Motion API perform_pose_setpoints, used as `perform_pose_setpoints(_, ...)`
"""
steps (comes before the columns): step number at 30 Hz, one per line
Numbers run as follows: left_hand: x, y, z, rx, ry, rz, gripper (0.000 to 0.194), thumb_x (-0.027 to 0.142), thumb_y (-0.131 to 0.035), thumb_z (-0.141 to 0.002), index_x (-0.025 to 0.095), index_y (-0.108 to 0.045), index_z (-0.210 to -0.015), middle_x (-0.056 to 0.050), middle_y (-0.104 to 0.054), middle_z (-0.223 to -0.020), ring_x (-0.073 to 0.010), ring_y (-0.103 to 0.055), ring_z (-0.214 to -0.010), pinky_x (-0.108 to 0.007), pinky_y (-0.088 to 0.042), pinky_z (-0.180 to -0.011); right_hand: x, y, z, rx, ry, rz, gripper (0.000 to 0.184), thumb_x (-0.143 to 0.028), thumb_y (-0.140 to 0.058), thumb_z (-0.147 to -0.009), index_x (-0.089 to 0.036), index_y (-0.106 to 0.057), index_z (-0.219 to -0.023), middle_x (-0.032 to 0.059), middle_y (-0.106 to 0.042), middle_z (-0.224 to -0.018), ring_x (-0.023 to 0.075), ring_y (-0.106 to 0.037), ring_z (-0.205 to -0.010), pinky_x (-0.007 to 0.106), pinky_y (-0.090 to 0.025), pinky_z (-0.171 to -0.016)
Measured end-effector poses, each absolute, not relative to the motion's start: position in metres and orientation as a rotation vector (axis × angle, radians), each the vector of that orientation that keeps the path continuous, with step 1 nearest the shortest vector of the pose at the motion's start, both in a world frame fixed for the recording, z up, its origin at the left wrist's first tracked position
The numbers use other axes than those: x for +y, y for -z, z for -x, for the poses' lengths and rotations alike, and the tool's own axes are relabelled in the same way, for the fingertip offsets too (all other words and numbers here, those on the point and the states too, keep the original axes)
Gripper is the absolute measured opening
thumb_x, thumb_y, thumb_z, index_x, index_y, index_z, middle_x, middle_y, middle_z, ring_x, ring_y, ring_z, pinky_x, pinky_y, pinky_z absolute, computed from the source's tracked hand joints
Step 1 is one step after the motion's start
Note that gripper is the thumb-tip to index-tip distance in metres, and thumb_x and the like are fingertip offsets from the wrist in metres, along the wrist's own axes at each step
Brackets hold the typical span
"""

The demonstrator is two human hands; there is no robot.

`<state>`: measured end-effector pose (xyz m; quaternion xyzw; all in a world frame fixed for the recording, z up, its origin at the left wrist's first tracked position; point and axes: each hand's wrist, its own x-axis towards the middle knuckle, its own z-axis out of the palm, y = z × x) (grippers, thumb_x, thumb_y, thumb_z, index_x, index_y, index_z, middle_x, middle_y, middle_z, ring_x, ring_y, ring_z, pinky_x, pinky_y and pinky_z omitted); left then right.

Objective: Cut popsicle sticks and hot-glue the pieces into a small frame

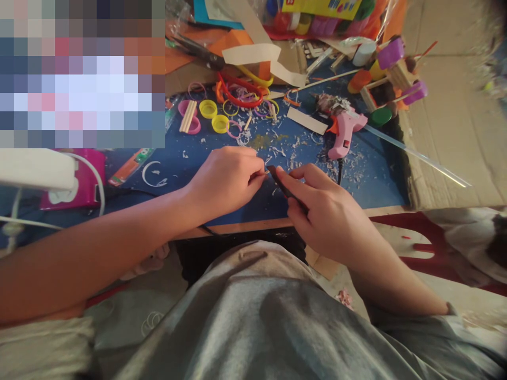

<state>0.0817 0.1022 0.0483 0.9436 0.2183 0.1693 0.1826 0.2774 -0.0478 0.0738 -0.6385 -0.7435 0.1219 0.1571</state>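
Observation:
My left hand [233,177] is closed, its fingertips pinching a small thin stick [266,172] whose end barely shows. Close on its right, my right hand [325,208] grips a dark, narrow, blade-like tool [283,184], with the index finger laid along it. The tool's front end is right by the stick; whether they touch, I cannot tell. Both hands are over the front edge of the blue table [245,211]. White shavings [293,150] lie scattered beyond them. A pink glue gun [344,132] rests behind my right hand.
Yellow caps [208,109], rubber bands and short wooden sticks [188,117] lie behind my left hand. Scissors [198,50] and paper strips [253,54] are farther back. A clear glue stick [420,155] extends over cardboard [447,132] at right. A magenta power block [93,179] with cables stands left.

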Motion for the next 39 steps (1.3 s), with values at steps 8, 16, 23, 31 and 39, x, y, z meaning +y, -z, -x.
perform_pose_setpoints(8,0.101,-0.047,-0.082,0.647,-0.454,-2.651,0.029,0.026,-0.067,-0.103,0.016,-0.074,-0.077,-0.003,-0.07,-0.077,-0.0206,-0.067,-0.077,-0.034,-0.04,-0.071,-0.052,-0.073,-0.277,-2.111,-0.333,1.81,0.06,-0.01,-0.052,-0.103,-0.005,-0.068,-0.161,0.0214,-0.075,-0.136,0.0283,-0.08,-0.103,0.04,-0.069,-0.082)
perform_pose_setpoints(16,0.101,-0.046,-0.082,0.623,-0.453,-2.676,0.028,0.025,-0.064,-0.105,0.016,-0.076,-0.081,-0.003,-0.069,-0.077,-0.0209,-0.068,-0.079,-0.035,-0.041,-0.071,-0.05,-0.076,-0.276,-2.174,-0.294,1.815,0.06,-0.01,-0.051,-0.102,-0.004,-0.069,-0.159,0.0214,-0.076,-0.133,0.0292,-0.081,-0.101,0.041,-0.07,-0.078)
perform_pose_setpoints(23,0.099,-0.049,-0.083,0.615,-0.432,-2.702,0.03,0.023,-0.059,-0.106,0.016,-0.077,-0.083,-0.005,-0.069,-0.078,-0.0223,-0.069,-0.08,-0.036,-0.04,-0.069,-0.042,-0.077,-0.27,-2.18,-0.339,1.897,0.061,-0.011,-0.051,-0.101,-0.007,-0.069,-0.16,0.0216,-0.075,-0.135,0.0301,-0.08,-0.102,0.043,-0.072,-0.08)
perform_pose_setpoints(31,0.083,-0.055,-0.078,0.561,-0.288,-2.972,0.032,0.015,-0.051,-0.112,0.013,-0.078,-0.095,-0.009,-0.071,-0.091,-0.0231,-0.068,-0.082,-0.036,-0.045,-0.07,-0.041,-0.076,-0.269,-2.159,-0.303,1.879,0.061,-0.009,-0.05,-0.1,-0.007,-0.071,-0.158,0.0199,-0.076,-0.132,0.0285,-0.082,-0.103,0.04,-0.07,-0.083)
perform_pose_setpoints(39,0.037,-0.071,-0.068,0.521,-0.112,-3.229,0.043,0.009,-0.044,-0.109,-0.009,-0.076,-0.131,-0.028,-0.078,-0.118,-0.0404,-0.075,-0.114,-0.05,-0.063,-0.091,-0.04,-0.076,-0.273,-2.169,-0.321,1.847,0.062,-0.009,-0.05,-0.099,-0.007,-0.071,-0.157,0.0211,-0.077,-0.136,0.032,-0.081,-0.111,0.046,-0.071,-0.092)
